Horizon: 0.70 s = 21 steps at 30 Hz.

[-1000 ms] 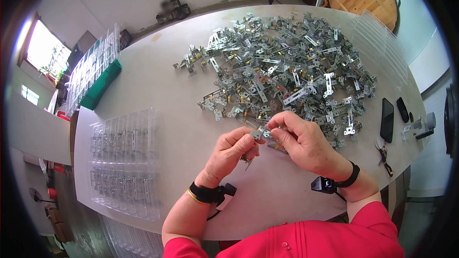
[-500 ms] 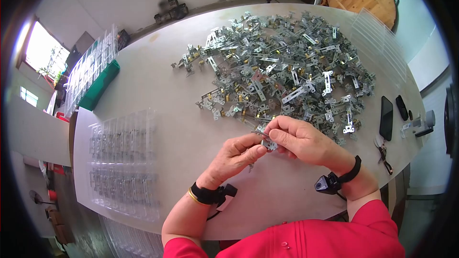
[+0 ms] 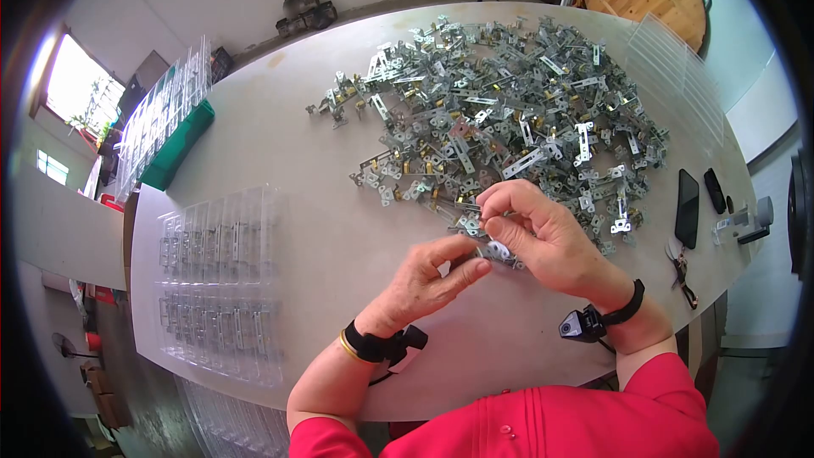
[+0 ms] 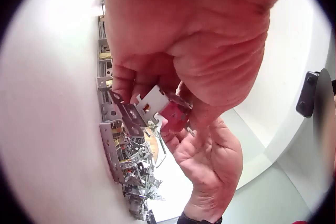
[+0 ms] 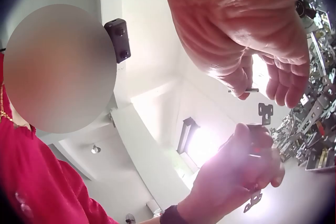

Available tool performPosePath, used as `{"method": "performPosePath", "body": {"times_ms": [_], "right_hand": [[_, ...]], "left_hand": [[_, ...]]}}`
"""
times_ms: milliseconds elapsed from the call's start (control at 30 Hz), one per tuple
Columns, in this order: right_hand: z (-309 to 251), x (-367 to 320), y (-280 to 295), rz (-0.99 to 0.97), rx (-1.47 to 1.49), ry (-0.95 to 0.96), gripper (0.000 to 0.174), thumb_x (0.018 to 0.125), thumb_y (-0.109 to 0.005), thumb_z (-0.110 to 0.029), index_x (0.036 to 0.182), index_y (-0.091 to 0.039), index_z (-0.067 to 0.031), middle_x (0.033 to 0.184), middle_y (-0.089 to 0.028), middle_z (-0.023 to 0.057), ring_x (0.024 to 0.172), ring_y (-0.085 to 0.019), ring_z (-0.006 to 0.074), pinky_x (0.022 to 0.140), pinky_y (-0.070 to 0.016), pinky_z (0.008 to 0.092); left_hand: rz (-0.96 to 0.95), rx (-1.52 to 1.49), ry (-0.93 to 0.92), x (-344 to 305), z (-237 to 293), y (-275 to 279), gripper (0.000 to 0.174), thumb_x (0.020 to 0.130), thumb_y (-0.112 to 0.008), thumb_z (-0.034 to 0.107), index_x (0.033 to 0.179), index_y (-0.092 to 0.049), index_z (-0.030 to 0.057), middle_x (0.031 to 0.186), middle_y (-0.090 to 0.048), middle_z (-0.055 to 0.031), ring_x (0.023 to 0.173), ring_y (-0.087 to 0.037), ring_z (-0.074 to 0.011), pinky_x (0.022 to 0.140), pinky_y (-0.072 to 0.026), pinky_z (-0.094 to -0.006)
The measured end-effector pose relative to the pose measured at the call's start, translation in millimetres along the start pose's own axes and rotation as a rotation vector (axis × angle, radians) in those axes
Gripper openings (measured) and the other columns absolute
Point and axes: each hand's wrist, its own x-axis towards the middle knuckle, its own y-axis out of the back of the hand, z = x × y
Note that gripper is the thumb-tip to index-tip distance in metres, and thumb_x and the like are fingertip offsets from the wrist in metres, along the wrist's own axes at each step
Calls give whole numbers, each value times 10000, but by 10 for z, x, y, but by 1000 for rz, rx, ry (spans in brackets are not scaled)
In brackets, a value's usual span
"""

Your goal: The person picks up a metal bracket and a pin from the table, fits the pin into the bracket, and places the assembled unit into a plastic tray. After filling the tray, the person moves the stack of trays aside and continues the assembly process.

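Note:
In the head view, the left hand (image 3: pixel 424 282) grips a metal bracket (image 3: pixel 494 252) between thumb and fingers. Two winged ends of metal, one upper (image 5: pixel 266 113) and one lower (image 5: pixel 253 201), stick out of that hand in the right wrist view. The right hand (image 3: pixel 547 242) is just above and to the right, thumb and forefinger close together. A thin metal piece (image 5: pixel 247 90) shows at its thumb tip in the right wrist view. The left wrist view shows a bent plate (image 4: pixel 153 103) under the left fingers. A large pile of metal brackets (image 3: pixel 509 110) lies beyond both hands.
Clear plastic trays with metal parts (image 3: pixel 222 242) lie at the table's left. A green bin (image 3: pixel 180 146) stands at the far left edge. On the right are a phone (image 3: pixel 688 208), pliers (image 3: pixel 681 278) and a clear rack (image 3: pixel 674 76).
The hands, together half a second ago, are now slightly apart. The right hand has lifted away from the bracket in the left hand, and the left fingers have shifted a little rightward.

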Motion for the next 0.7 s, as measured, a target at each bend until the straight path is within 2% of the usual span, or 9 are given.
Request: {"method": "performPosePath", "body": {"times_ms": [67, 133, 233, 400, 500, 567, 600, 667, 700], "right_hand": [[-54, 6, 26, 65, -64, 50, 70, 1006, -603, -112, 1063, -612, -72, 1017, -581, 41, 865, -546, 114, 702, -459, 274], [-100, 4, 53, -5, -42, -144, 70, 1008, -592, -101, 1061, -600, -55, 916, -608, 37, 786, -562, 122, 692, -467, 275], [-127, -6, 2, -52, 8, -218, 71, 1009, -588, -100, 1048, -583, -41, 803, -621, 43, 706, -577, 135, 669, -481, 288], [-76, -17, -33, -27, -107, -119, 70, 1010, -583, -95, 1024, -567, -28, 785, -638, 76, 704, -617, 144, 652, -497, 307], [-84, -3, -39, -11, -85, -123, 69, 1012, -577, -87, 1019, -560, -20, 800, -642, 85, 719, -633, 143, 653, -505, 306], [-122, 4, -32, 4, -74, -135, 68, 1014, -574, -83, 1020, -557, -17, 803, -643, 82, 723, -637, 140, 657, -511, 301], [-148, 9, -27, 32, -43, -160, 62, 1017, -570, -77, 1019, -555, -17, 809, -641, 70, 726, -633, 128, 661, -516, 291], [-160, 20, -18, 60, -12, -182, 56, 1020, -566, -71, 1018, -552, -17, 815, -639, 59, 730, -629, 116, 666, -521, 281], [-154, 24, -11, 87, 23, -172, 53, 1023, -564, -68, 1018, -550, -17, 827, -633, 43, 735, -625, 101, 670, -521, 267]], "left_hand": [[107, 37, 0, -1, 9, 4, 206, 963, -710, 200, 1031, -681, 8, 739, -583, -1, 676, -522, -77, 616, -450, -260], [144, 65, -42, 13, 22, -4, 202, 960, -714, 199, 1017, -679, 8, 736, -583, -7, 668, -524, -79, 610, -450, -260], [185, 131, -96, 20, -4, -21, 197, 953, -721, 195, 999, -678, 9, 728, -580, -14, 656, -530, -85, 606, -449, -259], [204, 179, -136, 29, 13, -51, 206, 949, -723, 199, 1012, -675, 9, 696, -562, -21, 640, -537, -97, 610, -449, -254], [210, 191, -143, 4, 47, -46, 221, 988, -671, 219, 1067, -661, 12, 754, -596, -17, 671, -557, -95, 614, -460, -258], [249, -48, -16, -20, 74, -54, 319, 1049, -557, 309, 1134, -636, 11, 883, -641, -30, 792, -596, -114, 709, -484, -276], [249, -48, -17, -17, 71, -44, 319, 1049, -557, 309, 1134, -636, 11, 883, -641, -30, 792, -596, -114, 709, -484, -276], [313, -82, 9, -6, 59, -8, 441, 1078, -452, 387, 1188, -611, -10, 993, -642, -42, 917, -599, -142, 839, -483, -308], [312, -81, 7, -2, 52, 9, 441, 1078, -452, 387, 1188, -611, -10, 993, -642, -42, 917, -599, -142, 839, -483, -308]]}}
